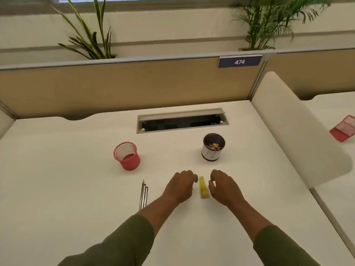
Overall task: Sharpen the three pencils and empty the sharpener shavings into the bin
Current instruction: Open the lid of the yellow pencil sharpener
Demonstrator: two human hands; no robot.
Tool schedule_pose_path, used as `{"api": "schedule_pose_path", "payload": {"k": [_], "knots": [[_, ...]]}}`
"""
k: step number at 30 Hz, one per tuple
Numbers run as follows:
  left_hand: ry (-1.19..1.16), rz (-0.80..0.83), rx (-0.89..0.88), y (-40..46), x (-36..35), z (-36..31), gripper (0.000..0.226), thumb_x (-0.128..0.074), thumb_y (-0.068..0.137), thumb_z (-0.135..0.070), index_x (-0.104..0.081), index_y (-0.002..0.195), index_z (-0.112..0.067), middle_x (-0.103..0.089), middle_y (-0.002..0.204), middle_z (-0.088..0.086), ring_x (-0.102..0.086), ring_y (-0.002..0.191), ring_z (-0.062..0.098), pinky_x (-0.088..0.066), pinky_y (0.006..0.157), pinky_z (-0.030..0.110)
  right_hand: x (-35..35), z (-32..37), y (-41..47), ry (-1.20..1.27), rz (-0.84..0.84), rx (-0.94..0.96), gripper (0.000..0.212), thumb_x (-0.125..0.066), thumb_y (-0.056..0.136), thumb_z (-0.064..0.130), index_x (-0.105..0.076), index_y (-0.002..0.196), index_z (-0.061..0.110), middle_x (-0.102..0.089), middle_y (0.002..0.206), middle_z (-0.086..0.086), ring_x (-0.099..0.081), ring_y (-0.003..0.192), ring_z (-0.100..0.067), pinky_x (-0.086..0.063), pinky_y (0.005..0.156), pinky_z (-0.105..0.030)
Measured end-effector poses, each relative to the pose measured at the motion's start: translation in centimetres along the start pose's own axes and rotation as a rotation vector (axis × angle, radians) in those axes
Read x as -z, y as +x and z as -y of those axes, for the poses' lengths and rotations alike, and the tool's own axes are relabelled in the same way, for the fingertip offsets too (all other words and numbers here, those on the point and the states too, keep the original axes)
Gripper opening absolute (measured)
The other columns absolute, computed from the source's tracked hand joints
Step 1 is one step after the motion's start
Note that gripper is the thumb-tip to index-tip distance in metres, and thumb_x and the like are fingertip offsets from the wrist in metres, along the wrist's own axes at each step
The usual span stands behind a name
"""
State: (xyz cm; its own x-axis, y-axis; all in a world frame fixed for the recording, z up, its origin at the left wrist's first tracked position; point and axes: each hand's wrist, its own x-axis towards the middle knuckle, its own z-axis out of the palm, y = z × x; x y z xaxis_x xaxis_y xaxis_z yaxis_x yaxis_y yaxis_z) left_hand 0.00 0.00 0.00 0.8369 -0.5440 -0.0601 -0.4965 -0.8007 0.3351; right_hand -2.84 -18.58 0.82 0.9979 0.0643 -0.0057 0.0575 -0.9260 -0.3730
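Yellow sharpener (203, 187): laid lengthwise on the white desk (57, 169), between the 2 hands; no finger is seen closed round it
Left hand (181, 186): held palm down just left of the sharpener; fingers loosely curled, nothing gripped; whether the fingertips touch the sharpener's far end cannot be told
Right hand (223, 186): held palm down just right of the sharpener; fingers relaxed and bent, nothing held; a narrow gap is seen between thumb and sharpener
Sleeves: olive green, pushed back on both forearms
Pencils (143, 194): 3 dark pencils are laid side by side, touching, to the left of the left hand; points are turned away from the person
Bin (213, 149): a small round cup, dark inside with a white band, is stood upright beyond the right hand; pale shavings are seen at its bottom
Red mesh cup (127, 156): stood upright beyond the pencils, well apart from the bin
Cable slot (180, 120): set into the desk, further back
Partition (115, 85): tan; a blue plate marked 474 (239, 62) is fixed at its top edge
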Motion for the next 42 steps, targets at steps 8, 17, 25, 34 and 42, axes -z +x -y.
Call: {"api": "schedule_pose_path", "payload": {"k": [8,17,25,34,42], "knots": [[0.132,0.131,-0.145,2.6,-2.3,-1.0,0.045,-0.054,0.084,-0.004,-0.055,0.124,-0.022,-0.04,0.147,0.01,-0.039,0.133,0.029,-0.036,0.099,0.044,-1.7,-1.4,-1.1,0.121,0.261,-0.089,0.021,-0.041,0.093,0.023,-0.057,0.104,0.016,-0.065,0.099,-0.002,-0.059,0.085,-0.023,-0.05,0.071,-0.038],[0.203,0.061,-0.173,3.1,-1.4,-1.8,0.021,-0.054,0.079,-0.003,-0.058,0.095,-0.014,-0.063,0.097,0.007,-0.057,0.089,0.031,-0.035,0.067,0.037,-1.3,-2.1,-1.5,0.373,0.235,-0.136,0.028,-0.048,0.089,0.017,-0.063,0.113,0.018,-0.071,0.104,-0.002,-0.065,0.09,-0.015,-0.053,0.081,-0.031],[-0.061,0.01,0.069,0.9,0.6,-0.4,0.009,-0.06,0.086,-0.017,-0.062,0.094,-0.019,-0.068,0.09,0.004,-0.059,0.08,0.022,-0.047,0.069,0.033,0.4,-0.3,-1.3,0.5,0.212,-0.009,0.028,-0.066,0.082,0.011,-0.066,0.108,0.023,-0.068,0.102,0.01,-0.064,0.087,-0.002,-0.049,0.073,-0.011],[-0.37,-0.085,0.233,-3.6,3.1,1.9,0.037,-0.071,0.08,-0.029,-0.061,0.115,-0.023,-0.067,0.113,-0.002,-0.059,0.102,0.02,-0.047,0.086,0.035,0.3,4.2,0.3,0.437,0.109,0.155,0.024,-0.07,0.085,0.026,-0.068,0.107,0.018,-0.068,0.092,0.008,-0.062,0.078,-0.006,-0.05,0.07,-0.017],[-0.415,-0.241,0.359,-6.7,4.8,3.8,0.038,-0.077,0.075,-0.027,-0.068,0.111,-0.018,-0.072,0.109,0.004,-0.064,0.098,0.023,-0.051,0.084,0.035,0.6,8.4,1.3,0.377,0.105,0.333,0.022,-0.061,0.092,0.025,-0.068,0.111,0.016,-0.069,0.095,0.004,-0.057,0.077,-0.004,-0.043,0.069,-0.01]]}}
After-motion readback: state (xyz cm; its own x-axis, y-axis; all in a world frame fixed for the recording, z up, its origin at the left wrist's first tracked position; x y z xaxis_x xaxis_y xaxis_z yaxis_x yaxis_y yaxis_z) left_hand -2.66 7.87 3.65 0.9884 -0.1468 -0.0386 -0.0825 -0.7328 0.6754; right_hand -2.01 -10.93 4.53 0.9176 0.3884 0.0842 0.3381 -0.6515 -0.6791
